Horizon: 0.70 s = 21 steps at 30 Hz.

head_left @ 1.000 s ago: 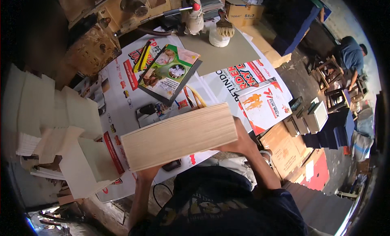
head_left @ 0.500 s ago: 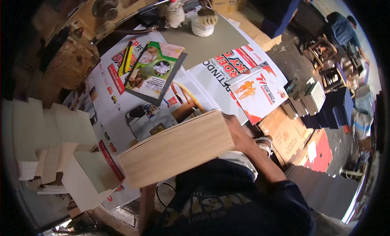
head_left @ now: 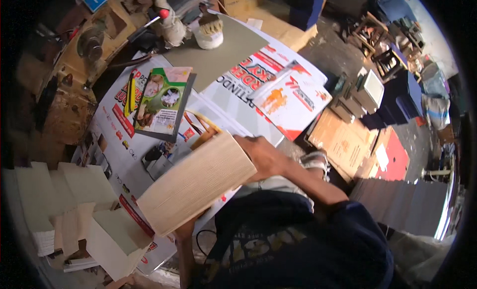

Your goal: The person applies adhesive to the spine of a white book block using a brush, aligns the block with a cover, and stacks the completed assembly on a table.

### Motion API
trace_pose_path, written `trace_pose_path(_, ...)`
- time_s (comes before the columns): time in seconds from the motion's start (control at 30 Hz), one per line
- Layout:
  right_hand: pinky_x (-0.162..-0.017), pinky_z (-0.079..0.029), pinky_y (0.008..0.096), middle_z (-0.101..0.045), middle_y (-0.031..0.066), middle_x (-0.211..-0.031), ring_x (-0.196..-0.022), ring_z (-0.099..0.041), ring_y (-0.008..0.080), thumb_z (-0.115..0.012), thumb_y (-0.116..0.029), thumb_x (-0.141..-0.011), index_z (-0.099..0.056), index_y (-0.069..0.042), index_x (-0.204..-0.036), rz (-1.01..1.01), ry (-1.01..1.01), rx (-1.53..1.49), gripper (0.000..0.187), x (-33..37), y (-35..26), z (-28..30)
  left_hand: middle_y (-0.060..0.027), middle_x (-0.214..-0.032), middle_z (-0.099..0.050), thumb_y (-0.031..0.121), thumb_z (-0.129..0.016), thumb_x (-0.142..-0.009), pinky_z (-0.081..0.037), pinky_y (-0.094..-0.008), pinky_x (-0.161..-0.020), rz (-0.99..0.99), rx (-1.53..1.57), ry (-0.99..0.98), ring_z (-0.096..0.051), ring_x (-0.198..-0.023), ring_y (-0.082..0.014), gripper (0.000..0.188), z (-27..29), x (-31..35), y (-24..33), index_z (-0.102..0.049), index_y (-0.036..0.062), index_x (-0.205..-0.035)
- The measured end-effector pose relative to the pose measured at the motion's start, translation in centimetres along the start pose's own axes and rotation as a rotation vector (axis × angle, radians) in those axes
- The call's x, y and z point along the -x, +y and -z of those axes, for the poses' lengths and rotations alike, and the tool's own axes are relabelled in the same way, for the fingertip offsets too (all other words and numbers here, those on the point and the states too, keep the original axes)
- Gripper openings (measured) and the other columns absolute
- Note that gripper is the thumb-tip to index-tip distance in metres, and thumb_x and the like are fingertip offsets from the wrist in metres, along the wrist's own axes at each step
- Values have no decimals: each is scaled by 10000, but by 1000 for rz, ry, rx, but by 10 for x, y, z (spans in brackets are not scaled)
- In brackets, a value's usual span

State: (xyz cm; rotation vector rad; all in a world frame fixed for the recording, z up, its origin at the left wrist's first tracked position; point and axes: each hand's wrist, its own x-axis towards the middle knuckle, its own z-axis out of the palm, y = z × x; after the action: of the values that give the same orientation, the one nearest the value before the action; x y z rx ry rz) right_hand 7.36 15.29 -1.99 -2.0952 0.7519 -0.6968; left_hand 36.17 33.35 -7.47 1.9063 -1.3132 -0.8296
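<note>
A thick block of cream paper (head_left: 198, 182), its many page edges facing up, is held tilted above the table in front of my body. My right hand (head_left: 261, 157) is closed around its right end, with the thumb side showing and most fingertips hidden behind the block. At the lower edge of the block is my left hand (head_left: 188, 227), mostly covered by it, gripping from below. Under the block lie printed poster sheets (head_left: 107, 122) spread across the table. A green-covered booklet (head_left: 164, 102) rests on a grey board, beside a yellow cutter knife (head_left: 130, 97).
Stacked paper blocks (head_left: 82, 187) stand at the left. A white tub (head_left: 208, 39) with a brush (head_left: 209, 25) and a wrapped, red-tipped bottle (head_left: 174, 30) are at the back, near a worn machine (head_left: 74, 105). Cardboard (head_left: 340, 142) and a stack of grey sheets (head_left: 402, 202) lie right.
The paper block has swung so that its right end is nearer to me and shows shorter, and my right hand came with it. The whole view has shifted and turned.
</note>
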Motion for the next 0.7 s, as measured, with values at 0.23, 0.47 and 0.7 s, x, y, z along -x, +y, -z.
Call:
trace_pose_path(0.23, -786, -543, 324, -709, 162, -981, -872, -690, 252, -917, -562, -575, -602, 68, -1208, -387, -104, -331, 947, -18, -31, 37, -174, -1313, -555, 217, -766, -881, -471, -357, -991, 216, 420, 155, -560, -1144, -233, 658, 14, 15, 70, -456, -61, -1390)
trace_pose_path(0.47, -835, -542, 357, -714, 227, -959, -922, -700, 290, -782, -821, -524, -700, 81, -1101, -604, -251, -73, 1074, -42, 10, 41, -200, -1343, -555, 318, -654, -978, -437, -359, -1034, 221, 337, 34, -555, -1192, -249, 637, -1, -19, 98, -446, -115, -1396)
trace_pose_path(0.7, -1002, -486, 403, -649, 168, -1262, -1157, -620, 305, -667, -287, -943, -671, -85, -1220, -99, 568, 333, 343, 24, 59, 56, -203, -1313, -595, 347, -646, -978, -438, -355, -1030, 255, 276, -12, -571, -1190, -256, 610, -5, -18, 90, -513, -121, -1346)
